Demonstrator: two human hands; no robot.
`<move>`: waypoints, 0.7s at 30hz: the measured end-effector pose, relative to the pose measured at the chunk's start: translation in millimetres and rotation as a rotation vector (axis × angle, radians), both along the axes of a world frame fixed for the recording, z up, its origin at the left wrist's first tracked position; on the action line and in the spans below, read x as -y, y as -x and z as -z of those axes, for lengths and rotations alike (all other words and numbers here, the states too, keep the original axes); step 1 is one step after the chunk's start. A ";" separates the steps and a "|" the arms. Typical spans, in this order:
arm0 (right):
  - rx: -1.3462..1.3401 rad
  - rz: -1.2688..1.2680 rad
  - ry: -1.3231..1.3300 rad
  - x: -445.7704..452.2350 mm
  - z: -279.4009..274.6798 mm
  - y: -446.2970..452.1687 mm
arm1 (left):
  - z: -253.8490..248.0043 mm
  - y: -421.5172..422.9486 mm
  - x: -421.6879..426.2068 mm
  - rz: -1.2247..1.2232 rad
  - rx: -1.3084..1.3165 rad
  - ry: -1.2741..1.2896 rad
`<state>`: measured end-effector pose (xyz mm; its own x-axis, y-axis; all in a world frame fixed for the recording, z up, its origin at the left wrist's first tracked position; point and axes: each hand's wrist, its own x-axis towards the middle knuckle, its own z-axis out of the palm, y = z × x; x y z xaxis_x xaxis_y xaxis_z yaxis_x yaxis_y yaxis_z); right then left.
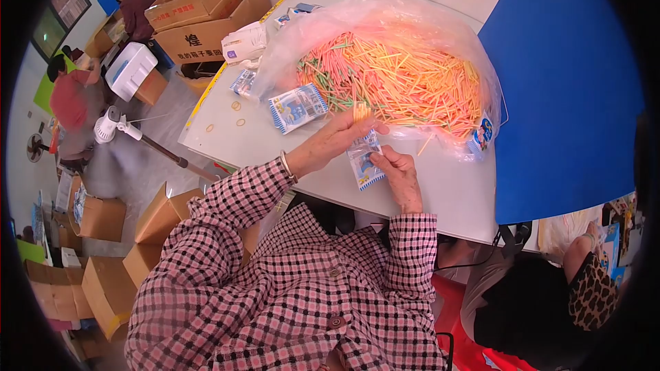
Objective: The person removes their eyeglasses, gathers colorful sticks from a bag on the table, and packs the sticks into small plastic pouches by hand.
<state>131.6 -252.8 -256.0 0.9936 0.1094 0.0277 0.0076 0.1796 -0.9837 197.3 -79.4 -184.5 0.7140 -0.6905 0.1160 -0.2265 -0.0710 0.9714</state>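
Observation:
My left hand (pixel 331 143), with a bangle at the wrist, is closed around a small bunch of thin yellow-orange sticks (pixel 360 111) at the mouth of a packet. My right hand (pixel 400 173) pinches that small blue-and-white plastic packet (pixel 364 165) by its side. Whether the sticks' lower ends are inside it, I cannot tell. Just beyond both hands, a large clear plastic bag (pixel 486 62) lies spread out, heaped with loose pink, yellow, orange and green sticks (pixel 405 75). A larger blue-and-white packet (pixel 298 108) rests by the bag's near left edge.
Several rubber bands (pixel 236 106) lie on the white table (pixel 268 148) at left. A white pack (pixel 245 44) and cardboard boxes (pixel 199 31) stand beyond. A blue panel (pixel 564 89) borders the right side. People (pixel 72 96) work at far left; another person (pixel 543 302) sits at right.

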 end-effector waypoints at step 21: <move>-0.030 0.123 -0.321 -2.0 -10.1 -3.8 | 2.6 -20.8 6.8 0.118 0.022 0.000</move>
